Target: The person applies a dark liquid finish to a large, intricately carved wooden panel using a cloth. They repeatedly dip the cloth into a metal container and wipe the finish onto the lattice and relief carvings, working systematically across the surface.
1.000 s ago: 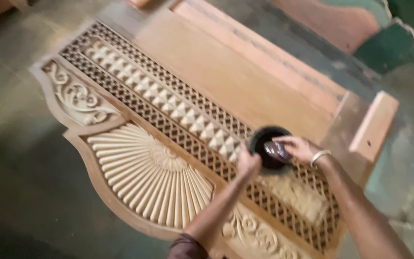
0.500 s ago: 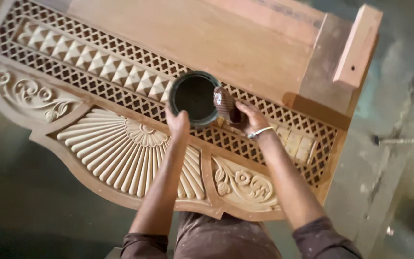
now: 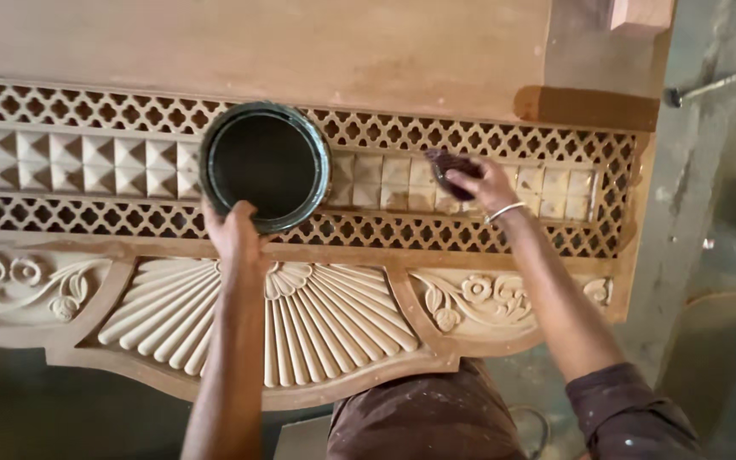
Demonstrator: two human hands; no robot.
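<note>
A carved wooden panel [image 3: 325, 324] with lattice bands and a fan motif carries a round tin of dark stain [image 3: 265, 165], gripped at its near rim by the left hand [image 3: 233, 234], while the right hand [image 3: 480, 183] is closed around a stained cloth pad [image 3: 449, 163] pressed on the pyramid-block row.

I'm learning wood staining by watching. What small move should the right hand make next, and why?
Probably rub the dark pad along the pale pyramid-tile row: the right hand rests it there, and the left hand steadies the tin.
</note>
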